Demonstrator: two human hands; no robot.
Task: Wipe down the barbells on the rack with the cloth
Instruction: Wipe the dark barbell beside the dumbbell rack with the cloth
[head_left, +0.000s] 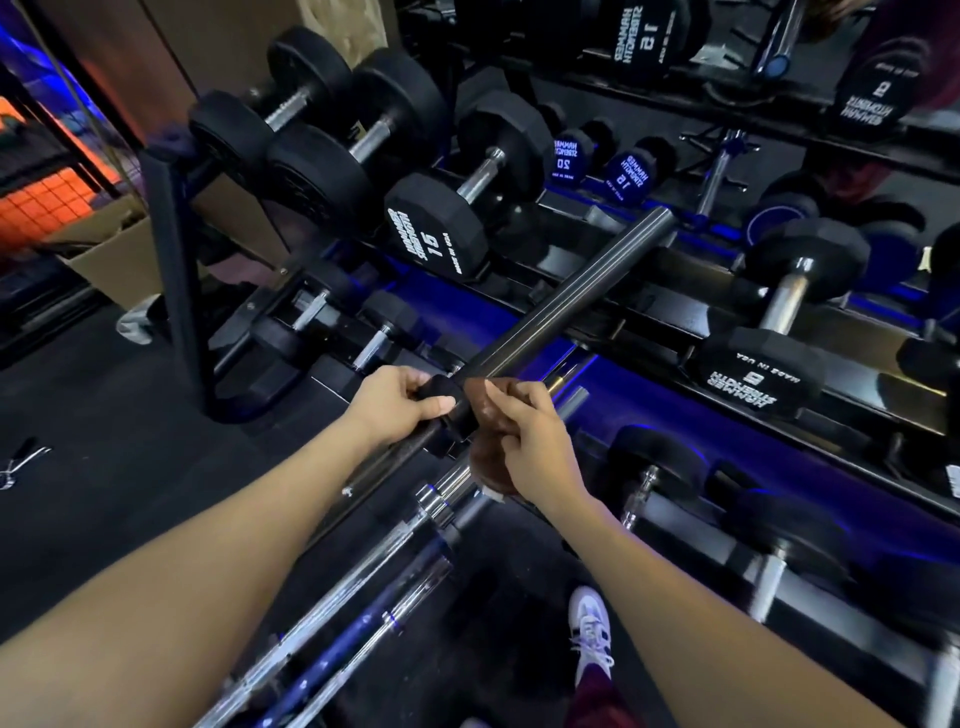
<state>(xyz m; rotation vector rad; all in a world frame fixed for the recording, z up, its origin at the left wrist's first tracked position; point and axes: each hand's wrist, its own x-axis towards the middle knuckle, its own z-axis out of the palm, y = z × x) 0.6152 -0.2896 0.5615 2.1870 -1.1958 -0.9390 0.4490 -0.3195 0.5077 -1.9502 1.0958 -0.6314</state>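
A person's two bare arms reach forward over gym equipment. The left hand (400, 397) curls around a dark barbell (566, 296), fingers and thumb closed on the collar where the thick sleeve begins, seemingly to steady the bar while it is cleaned. Just to the right of that grip, touching the same bar, the right hand (524, 441) pinches a brown cloth (485, 410) bunched against the metal, its loose end hanging below the fingers; this looks like the wiping stroke in progress. Beyond both grips the sleeve runs up and away to the right, apparently unwiped. Below the hands lie more chrome barbells (363, 577) side by side. Behind and to the right, a tiered rack (176, 291) holds black dumbbells (441, 228). The floor (93, 436) is dark rubber; blue light glows along the rack rails.
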